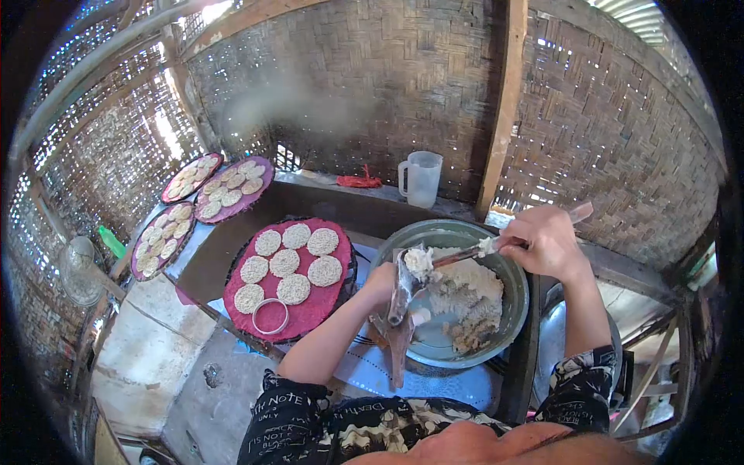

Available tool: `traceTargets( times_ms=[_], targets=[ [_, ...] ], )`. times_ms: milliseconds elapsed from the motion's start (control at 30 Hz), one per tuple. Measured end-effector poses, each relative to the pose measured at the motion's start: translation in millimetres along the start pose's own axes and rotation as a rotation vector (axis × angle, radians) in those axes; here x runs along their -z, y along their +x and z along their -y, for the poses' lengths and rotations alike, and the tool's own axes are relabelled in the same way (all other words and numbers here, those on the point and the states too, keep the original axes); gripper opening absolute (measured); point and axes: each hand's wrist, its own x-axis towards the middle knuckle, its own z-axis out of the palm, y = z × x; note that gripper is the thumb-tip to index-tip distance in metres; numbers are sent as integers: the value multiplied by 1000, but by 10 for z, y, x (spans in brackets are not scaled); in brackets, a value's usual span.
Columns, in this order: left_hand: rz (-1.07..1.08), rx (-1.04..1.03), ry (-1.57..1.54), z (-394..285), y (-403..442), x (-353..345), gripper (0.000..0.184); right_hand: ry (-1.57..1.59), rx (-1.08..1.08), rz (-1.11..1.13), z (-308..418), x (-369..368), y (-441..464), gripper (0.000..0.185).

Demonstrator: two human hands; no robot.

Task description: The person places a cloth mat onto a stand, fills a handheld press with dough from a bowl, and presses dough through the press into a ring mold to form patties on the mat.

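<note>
My right hand (540, 239) is wrapped round a long flat stick (466, 254), whose tip reaches the white dough (419, 262) on top of a metal and wood press (401, 306). My left hand (382, 284) grips the press at its upper left side, over the rim of a big green basin (521, 318). Pale, lumpy dough (470, 297) lies inside the basin. To the left, a round tray with pink cloth (308, 304) bears several round, textured dough discs (284, 263). A white ring (270, 317) lies at the tray's front edge.
A clear plastic jug (422, 180) and a red plastic bag (359, 180) stand on the ledge behind. Several more trays of discs (235, 188) are at the back left, near a green bottle (111, 242). A metal pot (552, 353) sits right of the basin.
</note>
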Motion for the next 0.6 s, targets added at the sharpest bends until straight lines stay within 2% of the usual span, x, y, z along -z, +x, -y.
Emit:
traceTargets(
  times_ms=[33, 100, 367, 467, 533, 567, 600],
  targets=[
    [-45, 36, 122, -290, -158, 72, 43, -10, 9, 3, 2, -13, 8, 14],
    [-58, 19, 236, -696, -320, 145, 38, -51, 34, 33, 25, -104, 14, 13],
    [-15, 22, 272, -955, -431, 120, 40, -68, 129, 114, 267, -512, 53, 14],
    [16, -79, -269, -281, -114, 48, 34, -57, 14, 21, 160, -227, -71, 12],
    [134, -193, -771, -121, 34, 206, 33, 11, -211, -193, 95, -108, -284, 14],
    [217, -253, -1055, -151, 80, 316, 35, 114, -522, -179, 177, -118, -373, 14],
    [292, -158, -1385, -481, -171, 474, 45, 316, -744, -294, 197, -406, -501, 14]
  ],
)
